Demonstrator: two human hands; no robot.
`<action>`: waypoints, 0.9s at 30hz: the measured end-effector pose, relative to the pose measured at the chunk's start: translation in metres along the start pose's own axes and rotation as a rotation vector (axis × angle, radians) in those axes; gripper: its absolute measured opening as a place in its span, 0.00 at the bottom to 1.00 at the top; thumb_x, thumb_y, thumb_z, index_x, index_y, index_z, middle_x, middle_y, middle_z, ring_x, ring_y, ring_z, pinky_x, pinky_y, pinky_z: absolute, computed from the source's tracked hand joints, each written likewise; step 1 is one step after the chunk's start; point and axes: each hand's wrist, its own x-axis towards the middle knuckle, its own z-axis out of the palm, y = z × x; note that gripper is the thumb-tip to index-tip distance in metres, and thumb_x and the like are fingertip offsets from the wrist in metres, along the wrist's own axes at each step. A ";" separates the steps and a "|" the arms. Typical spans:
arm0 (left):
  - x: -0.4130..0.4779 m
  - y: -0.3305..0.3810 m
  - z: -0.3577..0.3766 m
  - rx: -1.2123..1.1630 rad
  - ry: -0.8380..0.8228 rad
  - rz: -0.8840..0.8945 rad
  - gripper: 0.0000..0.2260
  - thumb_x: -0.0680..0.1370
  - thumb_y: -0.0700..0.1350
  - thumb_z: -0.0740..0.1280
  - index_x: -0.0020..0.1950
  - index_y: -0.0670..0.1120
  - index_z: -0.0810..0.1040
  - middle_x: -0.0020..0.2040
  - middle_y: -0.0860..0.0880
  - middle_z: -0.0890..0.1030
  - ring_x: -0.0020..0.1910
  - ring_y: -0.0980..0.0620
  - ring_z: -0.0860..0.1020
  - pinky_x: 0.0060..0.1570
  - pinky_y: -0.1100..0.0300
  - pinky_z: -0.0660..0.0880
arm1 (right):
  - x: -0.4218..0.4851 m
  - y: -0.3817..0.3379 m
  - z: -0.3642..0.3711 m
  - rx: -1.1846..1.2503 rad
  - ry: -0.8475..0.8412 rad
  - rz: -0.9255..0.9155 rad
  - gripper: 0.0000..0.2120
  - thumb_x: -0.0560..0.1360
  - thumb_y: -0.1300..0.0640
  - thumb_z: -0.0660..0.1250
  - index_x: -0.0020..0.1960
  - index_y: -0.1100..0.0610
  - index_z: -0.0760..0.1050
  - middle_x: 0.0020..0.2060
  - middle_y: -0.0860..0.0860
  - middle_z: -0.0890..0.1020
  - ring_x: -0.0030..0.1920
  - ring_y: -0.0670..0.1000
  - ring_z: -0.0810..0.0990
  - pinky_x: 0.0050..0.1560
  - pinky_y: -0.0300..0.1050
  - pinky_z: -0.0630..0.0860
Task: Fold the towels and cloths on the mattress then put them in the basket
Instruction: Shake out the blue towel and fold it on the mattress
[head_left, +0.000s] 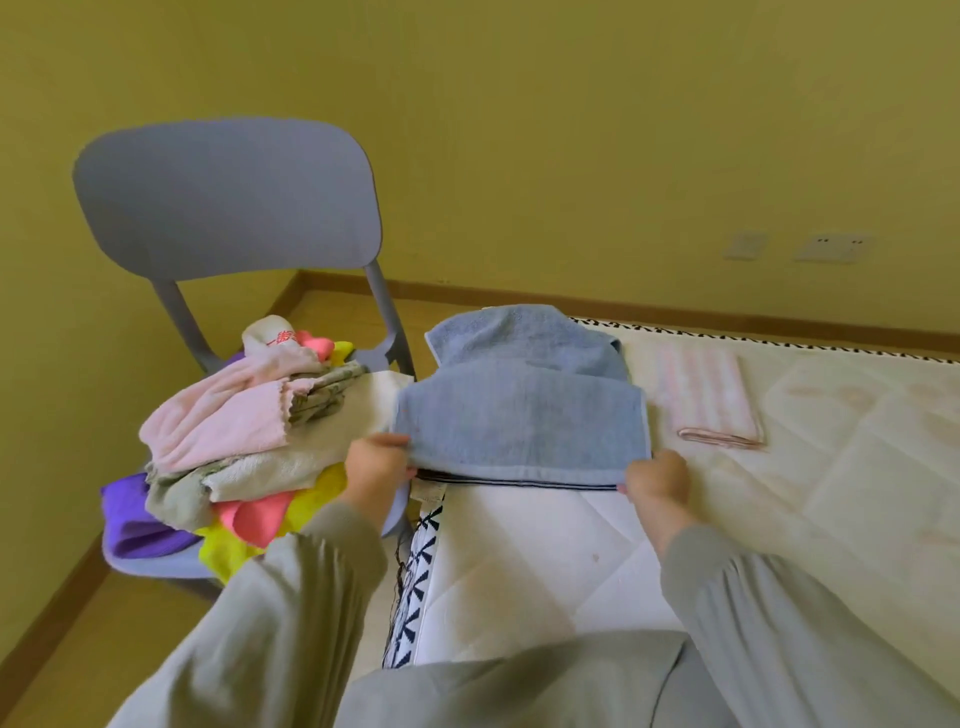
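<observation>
Two grey sleeves (291, 623) reach out over the near end of the mattress (519, 545). At their ends the left hand (376, 467) and the right hand (657, 480) each have fingers curled tight, pinching a near corner of the blue towel (519, 415). The towel stretches between the two sets of fingers and runs away from them across the mattress, doubled over so that a second layer humps up behind the first. Just under the fingers a dark-striped edge shows against the white quilting. Just outside the left fingers, a loose pile of cloths (244, 426), pink, beige, yellow and purple, is heaped on the seat of a grey chair (228, 197). Beyond the right fingers and a little outward, a folded pink striped towel (701, 395) lies flat on the mattress, close beside the blue one. Farther off stands a yellow wall (571, 130) with sockets (834, 247).
</observation>
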 end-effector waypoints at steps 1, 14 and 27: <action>0.001 -0.008 0.000 -0.011 0.002 -0.022 0.15 0.76 0.26 0.56 0.52 0.37 0.80 0.56 0.43 0.73 0.43 0.47 0.76 0.29 0.62 0.76 | -0.001 0.007 0.002 -0.014 -0.004 -0.009 0.07 0.72 0.67 0.59 0.47 0.64 0.75 0.45 0.61 0.81 0.42 0.64 0.82 0.46 0.58 0.80; 0.017 -0.033 -0.004 0.928 0.029 0.564 0.14 0.78 0.38 0.60 0.59 0.46 0.81 0.58 0.43 0.79 0.56 0.42 0.77 0.51 0.53 0.76 | -0.010 0.017 -0.001 -0.188 0.178 -0.276 0.09 0.78 0.61 0.62 0.41 0.64 0.71 0.41 0.66 0.79 0.39 0.62 0.73 0.39 0.49 0.67; -0.020 -0.036 0.051 1.592 -0.184 0.887 0.13 0.77 0.36 0.59 0.60 0.44 0.74 0.57 0.46 0.76 0.59 0.45 0.72 0.47 0.55 0.69 | -0.015 0.016 -0.007 -0.152 0.041 -0.132 0.08 0.76 0.62 0.64 0.49 0.67 0.76 0.49 0.64 0.80 0.49 0.64 0.78 0.46 0.49 0.73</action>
